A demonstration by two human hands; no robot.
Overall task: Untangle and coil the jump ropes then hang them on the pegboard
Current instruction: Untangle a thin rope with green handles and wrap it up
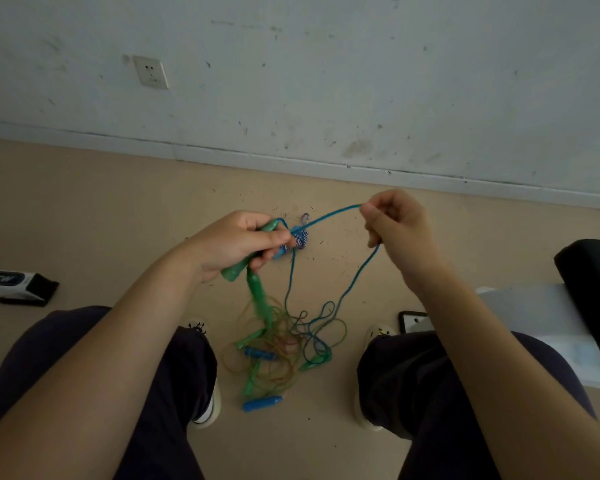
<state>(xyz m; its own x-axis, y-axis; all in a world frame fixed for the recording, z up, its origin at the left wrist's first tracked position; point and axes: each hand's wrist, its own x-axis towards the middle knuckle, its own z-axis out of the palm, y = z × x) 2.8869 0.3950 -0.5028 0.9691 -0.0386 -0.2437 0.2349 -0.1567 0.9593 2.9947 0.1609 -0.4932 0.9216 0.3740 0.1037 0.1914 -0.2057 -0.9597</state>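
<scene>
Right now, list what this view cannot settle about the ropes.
- Head view: how the cords cross in the tangle on the floor; strands too thin and overlapping.
- What lies behind the left hand; its fingers cover the green handle.
- The blue cord inside the right hand; fingers hide it.
- Pegboard: not in frame.

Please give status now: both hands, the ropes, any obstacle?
Left hand grips green handles. Right hand pinches blue rope. Tangled pile on floor between feet. Pegboard not in view.

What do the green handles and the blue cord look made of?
Green handles: probably translucent moulded plastic, glossy; light glows through them. Blue cord: looks like thin smooth plastic or vinyl with a slight sheen, holding springy loops; too fine to rule out braid.
</scene>
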